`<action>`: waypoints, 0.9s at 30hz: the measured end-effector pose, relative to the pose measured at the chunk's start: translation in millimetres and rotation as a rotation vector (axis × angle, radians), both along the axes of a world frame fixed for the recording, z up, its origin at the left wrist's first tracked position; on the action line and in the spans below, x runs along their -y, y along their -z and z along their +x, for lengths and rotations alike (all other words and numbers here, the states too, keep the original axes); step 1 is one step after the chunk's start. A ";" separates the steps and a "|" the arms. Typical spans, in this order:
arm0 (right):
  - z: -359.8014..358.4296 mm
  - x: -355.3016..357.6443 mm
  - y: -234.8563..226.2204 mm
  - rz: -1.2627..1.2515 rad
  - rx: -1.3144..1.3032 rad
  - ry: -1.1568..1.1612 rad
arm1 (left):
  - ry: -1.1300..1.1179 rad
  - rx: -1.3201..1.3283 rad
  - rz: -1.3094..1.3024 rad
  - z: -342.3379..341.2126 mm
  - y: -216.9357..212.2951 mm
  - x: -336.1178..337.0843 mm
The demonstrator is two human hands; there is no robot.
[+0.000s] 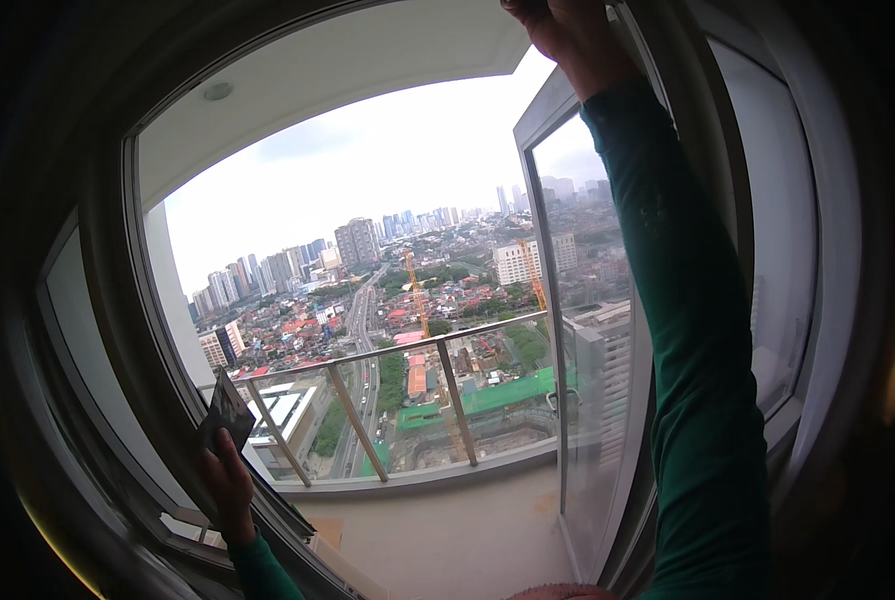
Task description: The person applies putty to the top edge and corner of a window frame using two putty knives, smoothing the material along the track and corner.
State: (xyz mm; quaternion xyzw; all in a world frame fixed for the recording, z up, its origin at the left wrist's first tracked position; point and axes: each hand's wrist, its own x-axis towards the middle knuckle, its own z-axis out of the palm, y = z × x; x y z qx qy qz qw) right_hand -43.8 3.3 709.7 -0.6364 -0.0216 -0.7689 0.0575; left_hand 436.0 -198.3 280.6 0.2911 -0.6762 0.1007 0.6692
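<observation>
In the lower left, my left hand [232, 482] grips a dark, thin, flat piece [230, 415] with straight edges, tilted beside the left side of the door frame [158, 300]. The thumb lies across its lower part; its exact kind does not show. High up, my right hand [568, 38] reaches to the top of the opening, near the upper right frame. Its fingers look curled, but the picture's upper edge cuts them off, so what they hold is hidden. Green sleeves [693, 330] cover both arms.
A glass door [593, 400] with a pale frame stands swung outward on the right. Beyond the opening lies a balcony floor [448, 535], bounded by a glass railing with metal posts [458, 400]. A city far below spreads behind it. More window panes [768, 230] flank the opening.
</observation>
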 end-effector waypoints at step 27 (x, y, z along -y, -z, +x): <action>-12.4 -63.4 -51.0 0.027 0.152 -0.204 | -0.131 -0.175 -0.160 37.3 -1.0 -54.4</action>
